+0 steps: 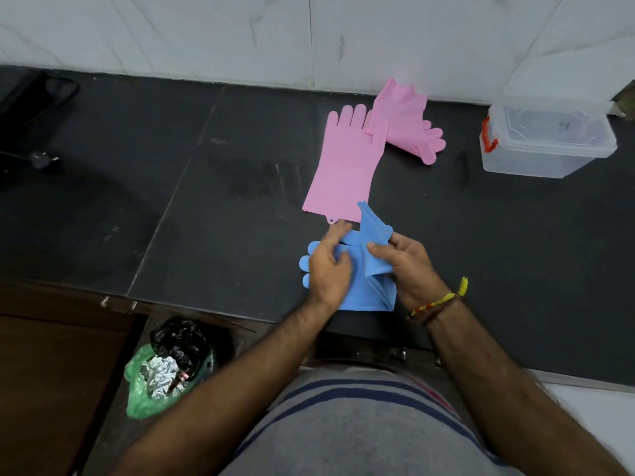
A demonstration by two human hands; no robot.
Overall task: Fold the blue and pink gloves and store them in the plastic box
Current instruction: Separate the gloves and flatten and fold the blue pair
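Blue gloves (369, 290) lie near the front edge of the dark counter (213, 201). My right hand (409, 266) pinches a raised blue cuff that stands up from the pile. My left hand (330, 266) presses down on the blue finger end, fingers spread over it. One pink glove (347, 166) lies flat behind the blue ones, its fingers toward the wall. A second pink glove (403, 120) leans partly against the wall, fingers to the right. The clear plastic box (546, 146) with a red latch stands open at the far right.
The box lid (556, 87) leans against the white tiled wall behind the box. A green bag with foil and a black bag (168, 369) sits on the floor below the counter's left front. A dark plug (44, 159) lies at far left.
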